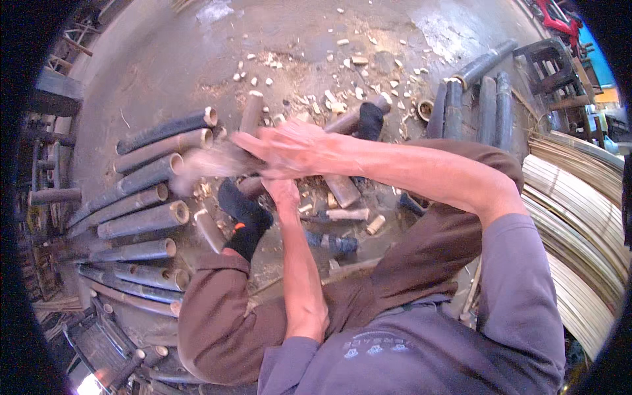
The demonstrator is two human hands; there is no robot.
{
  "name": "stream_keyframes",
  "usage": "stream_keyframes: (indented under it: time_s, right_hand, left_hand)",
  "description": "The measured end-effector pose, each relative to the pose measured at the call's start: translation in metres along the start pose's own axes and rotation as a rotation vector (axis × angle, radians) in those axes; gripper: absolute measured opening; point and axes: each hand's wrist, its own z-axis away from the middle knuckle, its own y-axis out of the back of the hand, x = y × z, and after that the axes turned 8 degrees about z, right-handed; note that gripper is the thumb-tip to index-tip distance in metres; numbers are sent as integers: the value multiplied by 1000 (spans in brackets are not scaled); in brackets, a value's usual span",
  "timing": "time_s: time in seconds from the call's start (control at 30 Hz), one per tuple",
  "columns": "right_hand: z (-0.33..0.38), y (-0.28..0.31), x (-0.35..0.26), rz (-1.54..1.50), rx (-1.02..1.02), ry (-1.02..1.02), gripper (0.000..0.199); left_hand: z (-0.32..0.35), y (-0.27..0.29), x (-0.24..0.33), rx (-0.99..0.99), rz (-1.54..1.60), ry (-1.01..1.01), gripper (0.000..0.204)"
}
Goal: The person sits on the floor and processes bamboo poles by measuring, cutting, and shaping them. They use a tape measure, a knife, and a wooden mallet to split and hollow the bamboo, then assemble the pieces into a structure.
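Right hand (pixel 293 148) extends leftward above left hand (pixel 283 192); blurred, their grips can't be told. A pale-ended, cylindrical brown pole (pixel 251 114) lies just beyond.

This is a workshop with a rough, stained floor (pixel 158 72): pale chips (pixel 338 106) litter it toward twelve o'clock, cut poles (pixel 143 221) lie in a row at nine, and long, thin strips (pixel 573 227) are stacked past three.
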Motion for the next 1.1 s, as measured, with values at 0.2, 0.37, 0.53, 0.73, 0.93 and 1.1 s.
stream_keyframes:
  time_s: [0.2, 0.37, 0.53, 0.73, 0.93, 1.1]
  right_hand:
    - [-28, 13, -49, -411, 766, 380, 69]
    - [-10, -8, 10, 208, 46, 170, 71]
    - [-37, 28, -56, -341, 469, 357, 64]
    - [20, -26, 23, 115, -143, -52, 71]
    - [91, 33, 8, -164, 222, -337, 69]
    - [180, 26, 26, -209, 677, -713, 66]
  left_hand:
    - [3, 8, 10, 299, 77, 97, 57]
    - [-4, -24, 18, 343, 96, 295, 58]
    - [-1, 37, -10, 184, 13, 220, 48]
    - [1, -16, 15, 149, 224, 265, 53]
    - [-4, -60, 35, 479, -89, 174, 28]
    - [47, -188, 42, -2, -58, 84, 37]
